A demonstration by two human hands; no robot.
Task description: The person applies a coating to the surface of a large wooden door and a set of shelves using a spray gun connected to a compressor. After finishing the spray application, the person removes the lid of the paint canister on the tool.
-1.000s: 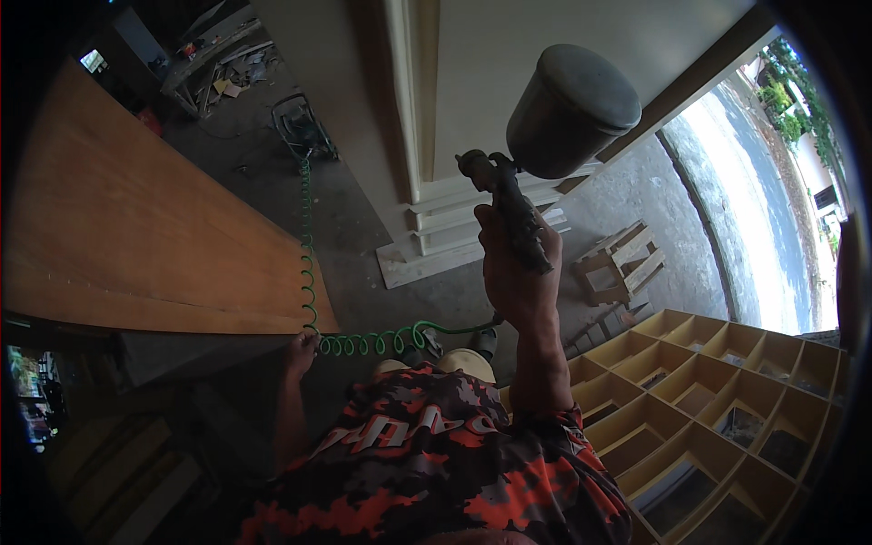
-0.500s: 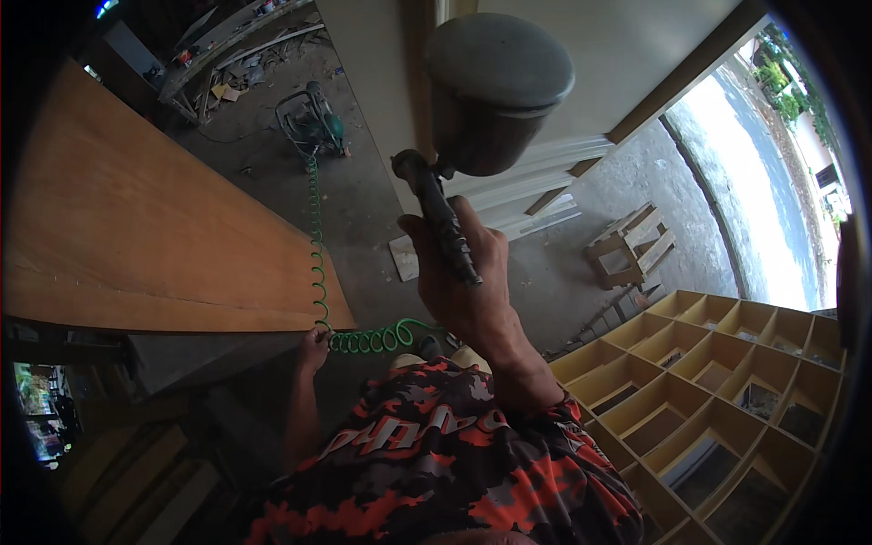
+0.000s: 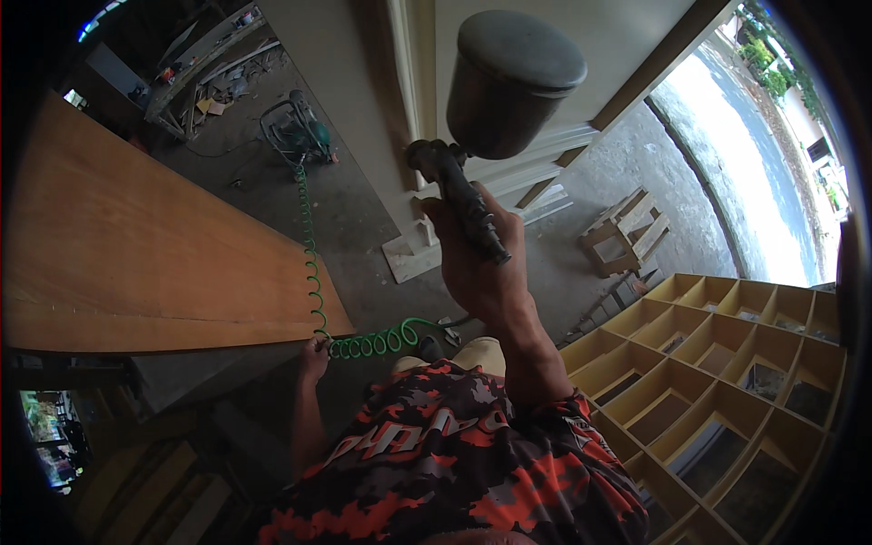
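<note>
My right hand (image 3: 486, 263) is closed around the grip of a spray gun (image 3: 468, 200), a dark metal one with a grey lidded cup (image 3: 516, 86) on top. The gun is raised in front of a pale panelled door (image 3: 363, 118), its nozzle end toward the panel's moulding. Low on the left, my left hand (image 3: 314, 356) is closed on a green coiled air hose (image 3: 372, 343). From that hand one stretch of coil runs up to a green compressor (image 3: 300, 132) on the floor; another runs right, past my legs, toward my right side.
An orange-brown wooden panel (image 3: 154, 245) fills the left side. A yellowish compartment shelf (image 3: 708, 363) lies at the lower right. Beyond it stands a small wooden stool-like frame (image 3: 625, 232). A cluttered workbench (image 3: 209, 82) is at the far left; a bright road shows at the right.
My right hand and the spray gun have shifted slightly right, and the gun's body is a little lower. My left hand still grips the hose. The whole view has turned a little.
</note>
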